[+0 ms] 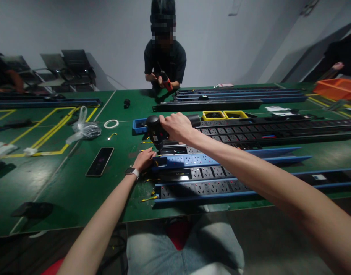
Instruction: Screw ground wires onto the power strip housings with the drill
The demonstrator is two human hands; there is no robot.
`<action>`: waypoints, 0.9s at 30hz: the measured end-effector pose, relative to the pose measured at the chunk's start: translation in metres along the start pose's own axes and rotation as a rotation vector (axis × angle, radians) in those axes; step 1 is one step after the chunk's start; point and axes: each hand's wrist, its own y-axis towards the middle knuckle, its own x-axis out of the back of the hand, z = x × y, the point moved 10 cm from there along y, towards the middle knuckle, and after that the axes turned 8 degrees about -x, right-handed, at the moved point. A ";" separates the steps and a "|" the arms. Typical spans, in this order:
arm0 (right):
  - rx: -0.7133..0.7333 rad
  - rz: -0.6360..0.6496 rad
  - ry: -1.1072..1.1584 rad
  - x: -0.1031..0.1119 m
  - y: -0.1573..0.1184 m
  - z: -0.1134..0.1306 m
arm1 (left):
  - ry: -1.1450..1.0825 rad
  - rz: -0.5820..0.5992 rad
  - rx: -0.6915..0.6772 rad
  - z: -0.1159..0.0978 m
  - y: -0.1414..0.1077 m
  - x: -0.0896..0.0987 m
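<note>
The right hand [178, 126] was wrapped around one black power drill [154, 131], above one blue socket strip's [189, 159] left end; the left hand [145, 159] curled there, its grip unclear. One smartphone [100, 162] lay left, two yellow bins [213, 118] beyond.

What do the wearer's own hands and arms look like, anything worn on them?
The left hand and right hand are ungloved, and no sleeve shows on the left arm or the right arm. On the left wrist is a watch with a dark face and pale band; the right wrist shows nothing worn. Rings are too small to make out.
</note>
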 end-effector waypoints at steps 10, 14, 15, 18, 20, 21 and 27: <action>-0.002 0.016 -0.006 0.000 -0.002 0.002 | -0.008 -0.004 0.004 -0.001 0.000 0.002; 0.002 0.016 0.000 0.000 0.000 0.003 | 0.009 0.017 -0.016 -0.004 0.000 0.003; 0.003 0.016 0.004 0.000 0.000 0.003 | 0.014 0.020 -0.028 -0.005 0.000 0.003; -0.001 0.021 0.010 0.000 0.001 0.003 | 0.023 0.026 -0.063 -0.007 -0.001 0.002; -0.005 0.022 0.007 0.000 0.001 0.003 | 0.025 0.031 -0.079 -0.007 -0.001 0.000; -0.006 0.022 0.005 0.000 0.001 0.003 | 0.022 0.033 -0.082 -0.007 -0.001 -0.001; -0.001 0.031 -0.010 0.000 0.003 0.005 | -0.012 0.043 -0.067 -0.005 0.001 -0.002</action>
